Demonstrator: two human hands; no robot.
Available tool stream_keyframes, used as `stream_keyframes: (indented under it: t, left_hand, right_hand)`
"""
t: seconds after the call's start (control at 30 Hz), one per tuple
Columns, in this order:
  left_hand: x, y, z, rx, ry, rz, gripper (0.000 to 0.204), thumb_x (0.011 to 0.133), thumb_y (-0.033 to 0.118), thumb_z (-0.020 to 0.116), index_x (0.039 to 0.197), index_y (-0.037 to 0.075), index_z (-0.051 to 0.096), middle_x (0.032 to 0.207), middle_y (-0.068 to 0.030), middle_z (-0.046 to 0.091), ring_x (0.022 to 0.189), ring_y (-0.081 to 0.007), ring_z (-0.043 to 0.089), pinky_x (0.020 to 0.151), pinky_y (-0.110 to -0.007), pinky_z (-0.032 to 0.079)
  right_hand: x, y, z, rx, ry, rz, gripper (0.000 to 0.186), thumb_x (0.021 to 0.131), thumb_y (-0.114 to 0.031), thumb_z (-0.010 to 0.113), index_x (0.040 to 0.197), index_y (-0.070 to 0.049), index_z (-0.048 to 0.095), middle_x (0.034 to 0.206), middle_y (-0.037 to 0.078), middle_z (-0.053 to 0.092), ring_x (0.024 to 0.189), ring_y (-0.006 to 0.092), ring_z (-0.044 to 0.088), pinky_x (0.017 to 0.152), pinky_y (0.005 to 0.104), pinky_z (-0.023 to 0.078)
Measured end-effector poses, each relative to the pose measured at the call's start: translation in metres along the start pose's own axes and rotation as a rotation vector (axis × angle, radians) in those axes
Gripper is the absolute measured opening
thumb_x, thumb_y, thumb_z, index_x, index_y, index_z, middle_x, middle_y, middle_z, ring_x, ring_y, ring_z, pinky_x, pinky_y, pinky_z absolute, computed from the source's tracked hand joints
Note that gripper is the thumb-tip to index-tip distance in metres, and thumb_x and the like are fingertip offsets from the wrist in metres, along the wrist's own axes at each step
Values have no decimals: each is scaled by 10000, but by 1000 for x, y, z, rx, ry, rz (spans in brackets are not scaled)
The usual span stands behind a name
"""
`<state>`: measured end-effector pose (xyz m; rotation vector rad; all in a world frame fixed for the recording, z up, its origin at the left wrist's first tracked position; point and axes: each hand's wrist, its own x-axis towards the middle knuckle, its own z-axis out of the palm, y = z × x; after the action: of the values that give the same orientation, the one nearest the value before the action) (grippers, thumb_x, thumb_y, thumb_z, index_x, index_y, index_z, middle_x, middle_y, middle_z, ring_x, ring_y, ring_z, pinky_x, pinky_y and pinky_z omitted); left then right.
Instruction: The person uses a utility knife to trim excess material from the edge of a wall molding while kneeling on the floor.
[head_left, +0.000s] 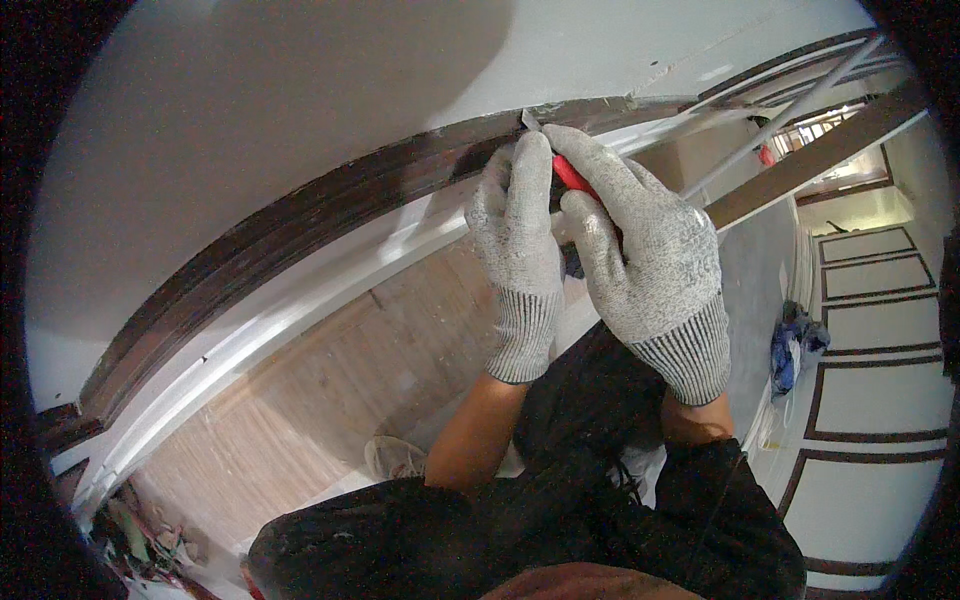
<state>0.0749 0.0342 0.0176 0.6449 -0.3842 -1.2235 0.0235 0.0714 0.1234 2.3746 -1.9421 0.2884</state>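
A red-handled utility knife (572,176) is gripped in my right hand (650,240), its fingers closed around the handle. Its short metal blade (530,120) touches the upper edge of a dark brown trim strip (300,210), where the strip meets the pale wall (400,70). Right beside it, my left hand (520,215) has its fingers drawn together against the front of the knife. Part of the handle is hidden by my fingers. Both hands wear grey knit gloves with ribbed cuffs.
A white ledge (300,325) runs below the trim, above a wood-look floor (340,370). A long brown board (820,160) and a thin pale pole (780,120) slant across the right. A blue bag (790,355) lies by the panelled wall; assorted clutter (150,540) sits lower left.
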Motion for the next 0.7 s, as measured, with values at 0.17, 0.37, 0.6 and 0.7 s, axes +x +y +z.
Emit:
stream_keyframes:
  t: [0.17, 0.37, 0.6, 0.7]
  left_hand:
    - [-5, 4, 3, 106, 63, 156, 311, 1008, 310, 646, 949, 7, 679, 872, -4, 616, 804, -91, 552, 717, -279, 465]
    - [0, -10, -7, 136, -168, 45, 274, 1013, 228, 603, 1175, 8, 604, 1097, -102, 577, 1024, -212, 534, 881, -349, 439]
    - [-1, -6, -7, 30, -102, -101, 349, 1041, 198, 574, 1306, -29, 595, 1267, -154, 611, 1136, -254, 600, 1010, -387, 472]
    - [2, 1, -2, 77, -138, -171, 327, 1061, 237, 563, 1234, -35, 617, 1190, -108, 614, 1041, -193, 596, 965, -372, 477]
  right_hand:
    - [3, -12, 1, 46, -33, -61, 412, 992, -223, 573, 1386, -105, 594, 1173, 242, 684, 1089, 407, 686, 910, 475, 555]
    - [2, 7, 1, -25, 20, 31, 408, 995, -158, 569, 1398, -93, 590, 1177, 230, 692, 1061, 386, 706, 885, 437, 571]
    - [1, -2, 0, 6, 4, -44, 412, 999, -149, 565, 1406, -93, 585, 1191, 234, 690, 1075, 379, 706, 891, 433, 572]
    - [1, 8, -1, 39, -7, 15, 418, 999, -170, 570, 1411, -97, 581, 1185, 243, 690, 1084, 387, 701, 906, 442, 566]
